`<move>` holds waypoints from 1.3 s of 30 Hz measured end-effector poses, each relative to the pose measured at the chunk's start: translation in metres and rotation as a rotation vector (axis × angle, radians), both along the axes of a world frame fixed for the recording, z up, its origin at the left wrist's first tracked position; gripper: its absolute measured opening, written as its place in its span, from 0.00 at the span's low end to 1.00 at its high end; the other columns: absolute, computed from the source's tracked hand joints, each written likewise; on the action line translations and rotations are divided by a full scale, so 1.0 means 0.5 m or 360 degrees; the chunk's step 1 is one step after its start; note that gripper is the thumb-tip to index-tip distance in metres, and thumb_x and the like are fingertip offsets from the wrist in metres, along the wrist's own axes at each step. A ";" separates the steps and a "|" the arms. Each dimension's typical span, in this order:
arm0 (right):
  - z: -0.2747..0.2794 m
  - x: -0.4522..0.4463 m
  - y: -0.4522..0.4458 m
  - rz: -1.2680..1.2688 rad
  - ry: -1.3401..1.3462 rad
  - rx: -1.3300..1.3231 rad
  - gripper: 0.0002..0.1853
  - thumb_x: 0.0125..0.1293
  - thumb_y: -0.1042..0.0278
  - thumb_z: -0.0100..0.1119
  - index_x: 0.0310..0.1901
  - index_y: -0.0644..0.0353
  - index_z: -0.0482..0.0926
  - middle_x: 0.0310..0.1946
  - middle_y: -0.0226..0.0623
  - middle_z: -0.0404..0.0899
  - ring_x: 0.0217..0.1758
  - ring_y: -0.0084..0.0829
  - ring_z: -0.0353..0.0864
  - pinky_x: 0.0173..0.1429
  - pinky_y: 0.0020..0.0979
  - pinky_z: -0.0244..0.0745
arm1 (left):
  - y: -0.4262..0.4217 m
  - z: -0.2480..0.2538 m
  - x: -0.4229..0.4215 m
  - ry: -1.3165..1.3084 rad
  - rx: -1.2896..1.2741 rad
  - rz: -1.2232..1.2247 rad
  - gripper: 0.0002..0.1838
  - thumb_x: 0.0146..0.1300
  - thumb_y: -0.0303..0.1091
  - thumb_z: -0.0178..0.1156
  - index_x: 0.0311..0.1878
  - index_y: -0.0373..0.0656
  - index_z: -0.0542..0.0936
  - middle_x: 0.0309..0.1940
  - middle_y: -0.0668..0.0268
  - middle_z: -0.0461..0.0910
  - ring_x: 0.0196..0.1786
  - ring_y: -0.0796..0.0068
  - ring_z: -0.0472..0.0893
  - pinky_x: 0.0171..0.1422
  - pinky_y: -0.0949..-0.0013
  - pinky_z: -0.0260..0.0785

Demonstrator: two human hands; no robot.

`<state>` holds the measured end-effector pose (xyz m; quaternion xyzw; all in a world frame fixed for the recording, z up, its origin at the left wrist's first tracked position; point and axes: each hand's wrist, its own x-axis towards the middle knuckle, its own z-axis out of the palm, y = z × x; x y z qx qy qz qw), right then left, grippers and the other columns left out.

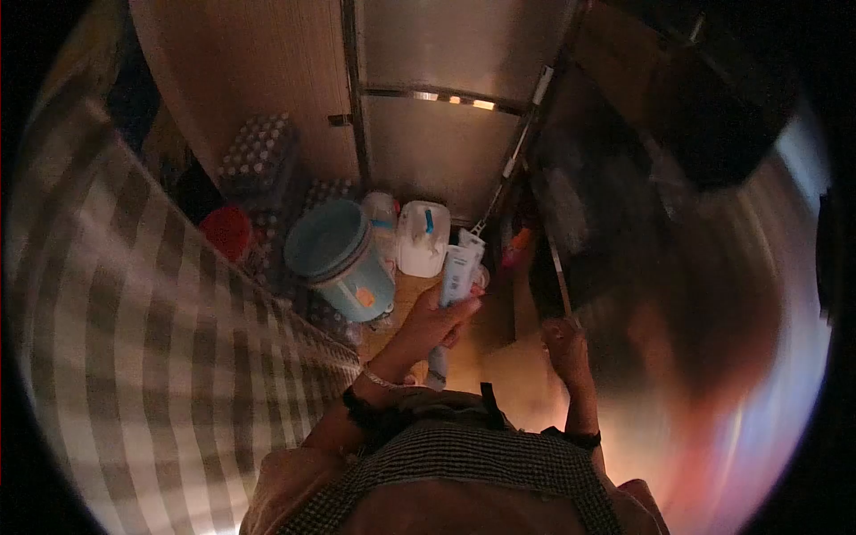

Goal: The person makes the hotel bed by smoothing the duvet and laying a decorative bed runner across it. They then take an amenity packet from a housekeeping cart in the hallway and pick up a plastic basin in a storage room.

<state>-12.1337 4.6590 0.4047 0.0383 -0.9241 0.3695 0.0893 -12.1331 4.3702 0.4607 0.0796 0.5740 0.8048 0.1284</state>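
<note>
My left hand (443, 319) is closed round a pale, flat packet (457, 275) with small dark print, held upright in front of my body. Past the packet, a white lidded container (423, 239) with a blue mark on top stands on the floor. My right hand (563, 339) is raised at the right with its fingers curled, beside a thin pale edge. Whether anything is inside that hand is too dim to tell.
Blue bucket (358, 281) stands left of the white container. Shrink-wrapped bottle packs (256, 153) and a red basin (226, 233) are behind it. Checked curtain (178, 357) hangs at left. A cabinet (437, 147) stands ahead; dark, blurred objects fill the right.
</note>
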 end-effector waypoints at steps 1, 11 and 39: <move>-0.008 0.016 0.012 -0.0031 0.0017 0.0075 0.11 0.63 0.70 0.53 0.44 0.63 0.79 0.32 0.43 0.81 0.31 0.32 0.83 0.37 0.30 0.77 | 0.008 0.023 0.010 0.0025 -0.0060 -0.0022 0.13 0.64 0.39 0.58 0.46 0.43 0.72 0.20 0.72 0.70 0.16 0.82 0.67 0.18 0.75 0.59; -0.197 -0.316 0.104 0.0019 -0.0643 -0.0240 0.13 0.62 0.66 0.57 0.48 0.57 0.78 0.34 0.34 0.81 0.33 0.24 0.80 0.36 0.25 0.75 | -0.160 -0.559 -0.375 -0.0918 0.0329 0.1652 0.16 0.59 0.38 0.61 0.46 0.38 0.78 0.27 0.64 0.79 0.29 0.73 0.79 0.28 0.69 0.68; -0.648 -0.896 -0.663 0.0705 -0.1477 -0.0081 0.36 0.55 0.45 0.64 0.58 0.62 0.68 0.47 0.46 0.78 0.47 0.39 0.80 0.47 0.38 0.76 | -0.436 -0.937 -0.322 -0.0941 -0.0533 0.1732 0.25 0.56 0.43 0.61 0.53 0.36 0.75 0.46 0.63 0.77 0.46 0.69 0.75 0.53 0.65 0.67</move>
